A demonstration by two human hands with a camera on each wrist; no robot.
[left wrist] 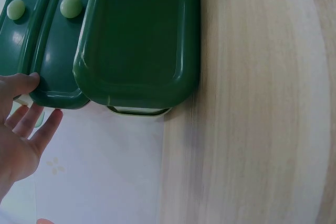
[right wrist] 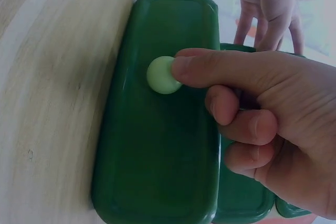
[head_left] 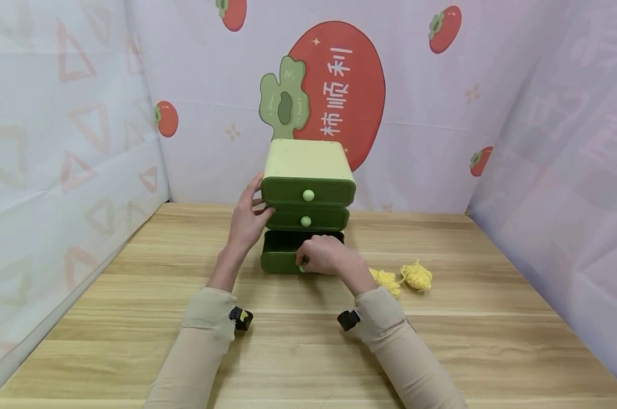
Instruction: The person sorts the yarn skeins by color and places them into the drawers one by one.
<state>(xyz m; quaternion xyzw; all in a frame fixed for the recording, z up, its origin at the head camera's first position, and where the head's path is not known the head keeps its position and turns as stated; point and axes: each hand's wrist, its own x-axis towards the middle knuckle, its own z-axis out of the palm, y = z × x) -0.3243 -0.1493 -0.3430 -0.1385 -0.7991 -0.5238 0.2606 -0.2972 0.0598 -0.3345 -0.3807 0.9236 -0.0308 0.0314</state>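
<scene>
A small cabinet of drawers has a pale yellow-green top and dark green fronts with round light green knobs. Its bottom drawer is pulled out, and the part of its inside that shows looks dark. My right hand holds this drawer at its front: the thumb presses the knob while the other fingers curl at the upper rim. With my left hand I hold the cabinet's left side, thumb on the edge of the middle drawer and fingers along the side. The top drawer is closed.
Two balls of yellow yarn, one nearer and partly behind my right forearm, the other farther right, lie on the wooden table. Behind the cabinet hangs a backdrop printed with red fruit; pale sheets flank both sides.
</scene>
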